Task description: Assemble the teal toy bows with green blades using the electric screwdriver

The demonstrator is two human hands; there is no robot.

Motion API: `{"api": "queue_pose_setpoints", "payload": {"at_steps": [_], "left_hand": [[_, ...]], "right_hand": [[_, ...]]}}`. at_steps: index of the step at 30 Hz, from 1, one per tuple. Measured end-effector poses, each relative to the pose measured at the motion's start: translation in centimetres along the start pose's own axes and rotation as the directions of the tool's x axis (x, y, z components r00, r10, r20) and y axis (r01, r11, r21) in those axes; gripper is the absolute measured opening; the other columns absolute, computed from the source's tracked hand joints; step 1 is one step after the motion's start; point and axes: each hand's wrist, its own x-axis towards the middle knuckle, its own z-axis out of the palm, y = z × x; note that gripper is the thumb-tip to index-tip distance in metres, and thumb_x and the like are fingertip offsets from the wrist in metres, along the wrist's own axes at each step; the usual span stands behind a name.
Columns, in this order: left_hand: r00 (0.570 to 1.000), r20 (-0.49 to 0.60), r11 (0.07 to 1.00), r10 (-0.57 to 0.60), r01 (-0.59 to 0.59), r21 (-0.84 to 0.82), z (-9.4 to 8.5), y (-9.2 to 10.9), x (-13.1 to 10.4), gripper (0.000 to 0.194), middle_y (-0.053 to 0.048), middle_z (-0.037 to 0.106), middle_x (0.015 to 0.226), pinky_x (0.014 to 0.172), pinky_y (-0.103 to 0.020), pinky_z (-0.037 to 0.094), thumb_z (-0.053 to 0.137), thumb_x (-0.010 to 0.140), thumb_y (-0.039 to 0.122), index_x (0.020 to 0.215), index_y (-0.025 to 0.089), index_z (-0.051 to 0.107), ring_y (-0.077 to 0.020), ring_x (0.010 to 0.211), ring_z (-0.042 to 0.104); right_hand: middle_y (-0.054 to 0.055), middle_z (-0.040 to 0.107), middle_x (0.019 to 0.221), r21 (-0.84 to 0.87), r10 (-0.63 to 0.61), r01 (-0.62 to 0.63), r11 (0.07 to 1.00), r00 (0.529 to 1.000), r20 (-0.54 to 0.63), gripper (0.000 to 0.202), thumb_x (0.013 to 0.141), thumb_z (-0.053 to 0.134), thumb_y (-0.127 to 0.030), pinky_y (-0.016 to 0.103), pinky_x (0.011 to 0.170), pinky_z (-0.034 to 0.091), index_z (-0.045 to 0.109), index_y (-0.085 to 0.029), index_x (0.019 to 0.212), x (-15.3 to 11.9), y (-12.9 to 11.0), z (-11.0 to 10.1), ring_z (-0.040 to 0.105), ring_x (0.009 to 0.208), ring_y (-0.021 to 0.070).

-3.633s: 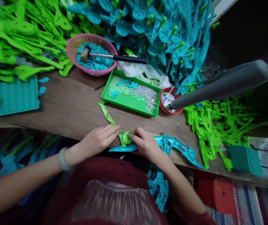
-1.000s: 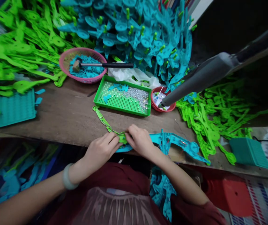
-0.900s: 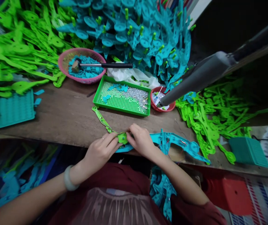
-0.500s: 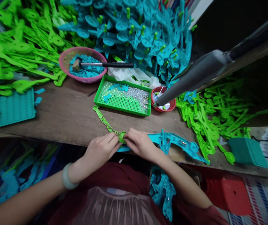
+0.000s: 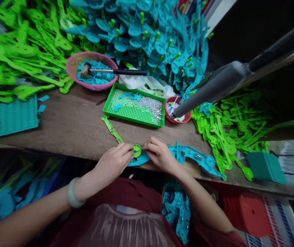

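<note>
A long blue plastic part (image 5: 193, 155) lies along the table's front edge, running under both hands. Over its left end sits the round cup of a green plastic arm (image 5: 112, 129), which slants up and left. My left hand (image 5: 116, 157) is closed on the cup's left rim. Just right of the cup, my right hand (image 5: 159, 155) is pinched above the blue part; whatever its fingertips hold is too small to make out.
Behind the hands stands a green tray (image 5: 134, 122) of small metal pieces, between a pink basket (image 5: 71, 70) with a hammer and a red basket (image 5: 167, 118). A grey tool (image 5: 208, 87) slants in from the right. Green and blue parts are heaped around.
My right hand has moved slightly right, away from my left hand, so the round green cup now shows between them. The view has shifted a little.
</note>
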Motion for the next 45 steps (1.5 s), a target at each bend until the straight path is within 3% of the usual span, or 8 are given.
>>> {"api": "queue_pose_setpoints", "payload": {"at_steps": [6, 14, 18, 22, 26, 31, 37, 45], "left_hand": [[0.994, -0.083, 0.990, -0.065, 0.074, 0.116, 0.2, 1.0, 0.2, 0.021, -0.011, 0.070, 0.095, 0.073, -0.038, 0.049, 0.058, 0.099, 0.031, 0.096, 0.012, 0.066, -0.0262, 0.090, 0.063], [0.995, 0.092, 0.995, 0.035, -0.044, 0.092, -1.8, -2.2, 0.5, 0.019, -0.009, 0.065, 0.101, 0.080, -0.039, 0.050, 0.052, 0.099, 0.017, 0.110, 0.018, 0.068, -0.0258, 0.097, 0.059], [0.993, 0.102, 0.998, 0.065, -0.066, 0.012, -1.3, -1.3, 0.4, 0.021, -0.011, 0.067, 0.113, 0.091, -0.041, 0.050, 0.050, 0.097, 0.009, 0.111, 0.014, 0.065, -0.0260, 0.107, 0.058], [0.995, 0.026, 0.994, -0.095, 0.093, 0.064, -0.2, 0.8, 0.7, 0.022, -0.011, 0.067, 0.102, 0.083, -0.043, 0.051, 0.054, 0.100, 0.029, 0.112, 0.013, 0.063, -0.0289, 0.100, 0.058], [0.991, -0.089, 0.977, -0.101, 0.116, 0.178, 0.9, 2.0, 1.0, 0.028, -0.010, 0.065, 0.090, 0.079, -0.042, 0.049, 0.058, 0.098, 0.039, 0.105, 0.012, 0.065, -0.0300, 0.095, 0.058], [0.997, -0.057, 0.986, -0.053, 0.062, 0.158, 1.0, 1.6, 1.0, 0.023, -0.009, 0.066, 0.089, 0.082, -0.042, 0.048, 0.060, 0.098, 0.037, 0.096, 0.016, 0.068, -0.0283, 0.096, 0.059], [0.996, -0.080, 0.987, 0.031, -0.018, 0.161, 1.1, 1.5, 0.9, 0.018, -0.011, 0.071, 0.114, 0.092, -0.043, 0.046, 0.062, 0.098, 0.030, 0.105, 0.016, 0.070, -0.0272, 0.108, 0.062], [0.992, -0.071, 0.991, 0.100, -0.093, 0.096, 0.9, 1.1, 1.2, 0.014, -0.004, 0.073, 0.093, 0.093, -0.039, 0.044, 0.057, 0.100, 0.023, 0.092, 0.019, 0.067, -0.0226, 0.100, 0.064]], "right_hand": [[0.004, 0.052, 0.094, -0.038, 0.017, -0.016, 0.999, 1.000, 0.024, 0.019, 0.101, 0.044, -0.016, 0.026, 0.073, 0.043, 0.062, -0.018, 0.098, 0.3, 0.4, 0.3, 0.054, 0.084, 0.0157], [0.005, 0.050, 0.098, -0.080, 0.068, -0.053, 0.995, 0.979, 0.193, 0.025, 0.099, 0.046, -0.011, 0.027, 0.073, 0.043, 0.069, -0.017, 0.105, 2.5, -1.2, 0.2, 0.051, 0.079, 0.0148], [0.004, 0.052, 0.095, -0.028, 0.019, -0.013, 1.000, 0.967, 0.255, 0.028, 0.097, 0.049, -0.008, 0.028, 0.076, 0.043, 0.073, -0.020, 0.106, 3.1, -0.9, -1.0, 0.052, 0.084, 0.0161], [0.004, 0.052, 0.093, 0.002, -0.030, 0.031, 1.000, 0.959, 0.282, 0.027, 0.094, 0.050, -0.004, 0.028, 0.078, 0.042, 0.074, -0.017, 0.095, 3.1, -0.3, -1.7, 0.052, 0.086, 0.0160], [0.003, 0.057, 0.091, 0.105, -0.020, -0.002, 0.994, 0.978, 0.210, 0.022, 0.091, 0.053, -0.003, 0.027, 0.078, 0.043, 0.071, -0.016, 0.093, 2.7, 0.2, -1.5, 0.055, 0.084, 0.0152], [-0.001, 0.065, 0.082, 0.340, 0.095, -0.134, 0.931, 0.987, 0.128, 0.013, 0.089, 0.059, -0.008, 0.024, 0.071, 0.045, 0.068, -0.015, 0.096, 1.7, 0.9, -1.6, 0.058, 0.075, 0.0126], [0.003, 0.067, 0.089, 0.287, -0.006, -0.041, 0.957, 0.987, 0.161, 0.019, 0.091, 0.056, -0.006, 0.029, 0.081, 0.048, 0.071, -0.017, 0.093, 1.5, 1.2, -2.0, 0.062, 0.085, 0.0150], [0.005, 0.059, 0.094, 0.057, -0.039, 0.033, 0.998, 0.993, 0.110, 0.022, 0.095, 0.049, -0.007, 0.027, 0.078, 0.046, 0.068, -0.017, 0.099, 0.5, 0.8, -1.0, 0.058, 0.088, 0.0171]]}}
